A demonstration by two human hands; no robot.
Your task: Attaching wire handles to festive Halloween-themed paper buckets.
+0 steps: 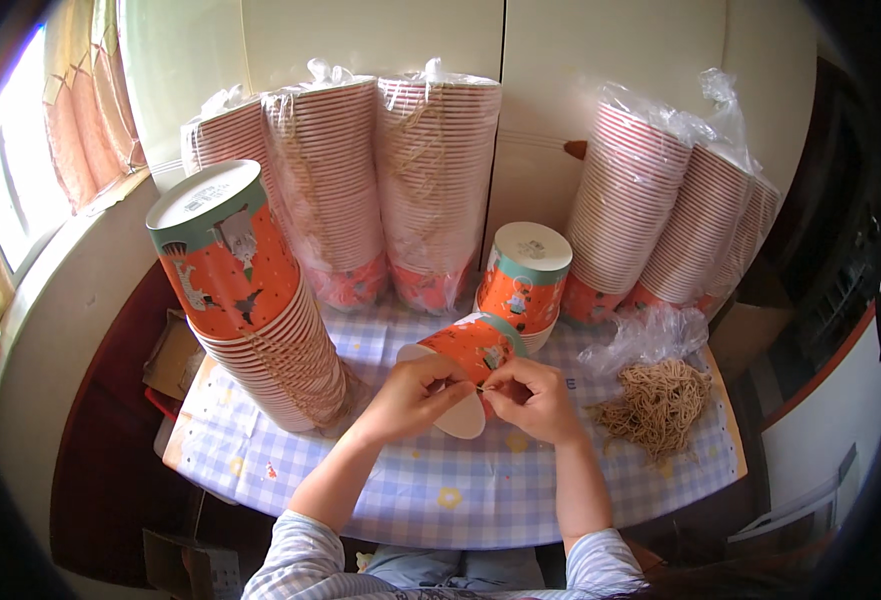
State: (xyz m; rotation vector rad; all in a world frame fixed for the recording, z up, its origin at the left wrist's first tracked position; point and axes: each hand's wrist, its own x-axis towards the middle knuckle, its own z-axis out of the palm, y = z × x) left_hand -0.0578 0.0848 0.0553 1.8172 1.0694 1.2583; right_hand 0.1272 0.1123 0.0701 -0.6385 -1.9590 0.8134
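the checked tablecloth [410, 510] bears plastic-wrapped paper-cup stacks [325, 180] at its back, a tall bare-topped stack [230, 270] left, a short stack [525, 292] past its middle, tangled tan string [657, 405] right. at its middle the orange, green-banded, white-rimmed paper cup [460, 345] tilts, mouth front-left, base back-right, long axis diagonal. left hand [412, 400] and right hand [535, 400] meet against it, fingertips pinched; what they grip is too small to tell.

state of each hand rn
Left hand: pinched closed at the cup, held item unclear.
Right hand: pinched closed at the same cup, held item unclear.

In right grip [530, 400]: possibly cord [480, 389], too small to tell
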